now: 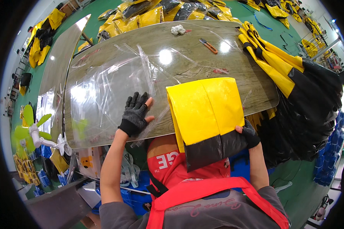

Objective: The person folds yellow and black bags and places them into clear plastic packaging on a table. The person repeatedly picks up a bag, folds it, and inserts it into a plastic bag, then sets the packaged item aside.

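Note:
My right hand (pixel 250 134), in a black glove with bare thumb tip, grips the right edge of a folded yellow and black bag (pixel 208 110). The bag hangs over the table's front edge and my lap, its black end lowest. To the left, my gloved left hand (pixel 137 114) lies with fingers spread at the edge of a stack of clear plastic sleeves (pixel 111 84). These sleeves cover the left half of the wood-patterned table (pixel 202 32). Most of my right fingers are hidden behind the bag.
Thread snips (pixel 208 46) with orange handles and a crumpled white wad (pixel 178 29) lie on the far tabletop. Yellow and black bags (pixel 283 76) drape over the right end. Packed bags (pixel 149 17) pile up beyond the table. A green-bladed fan (pixel 34 129) stands at left.

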{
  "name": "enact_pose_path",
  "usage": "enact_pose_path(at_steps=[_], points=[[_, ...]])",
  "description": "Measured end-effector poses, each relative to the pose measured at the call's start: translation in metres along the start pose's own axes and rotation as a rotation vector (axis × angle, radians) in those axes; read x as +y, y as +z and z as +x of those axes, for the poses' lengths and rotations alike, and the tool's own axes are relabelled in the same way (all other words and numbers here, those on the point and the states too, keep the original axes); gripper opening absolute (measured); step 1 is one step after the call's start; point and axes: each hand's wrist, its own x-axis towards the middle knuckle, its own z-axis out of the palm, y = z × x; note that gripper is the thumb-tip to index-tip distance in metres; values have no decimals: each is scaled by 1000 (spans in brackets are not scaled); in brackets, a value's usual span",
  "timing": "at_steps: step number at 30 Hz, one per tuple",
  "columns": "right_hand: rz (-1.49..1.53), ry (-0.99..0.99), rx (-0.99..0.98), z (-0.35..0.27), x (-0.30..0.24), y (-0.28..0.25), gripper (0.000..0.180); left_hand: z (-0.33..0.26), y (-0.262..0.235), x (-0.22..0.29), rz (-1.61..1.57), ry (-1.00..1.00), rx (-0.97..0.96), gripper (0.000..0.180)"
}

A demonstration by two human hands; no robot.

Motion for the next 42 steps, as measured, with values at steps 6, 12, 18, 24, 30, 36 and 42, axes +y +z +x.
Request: enact_pose_path(at_steps=[6,12,18,24,30,36,42], points=[[-47,-1,-12,4,11,-2,53,-2,23,-11,-22,25,-25,42],[30,4,-56,-5,5,1,55,-15,16,34,-138,37,-62,49],[-52,78,-68,-7,-1,7,56,-15,23,25,-12,-18,-5,47],[-69,66,-30,-8,10,-3,54,-17,28,22,-21,-60,-10,43],[-86,56,-24,-10,11,-1,53,-14,26,24,-19,-45,78,37],[-99,34,-78,-11,4,13,58,-12,28,16,-364,-180,231,32],[-270,-8,-213,-14,55,81,66,-20,-33,25,-655,-87,165,31]])
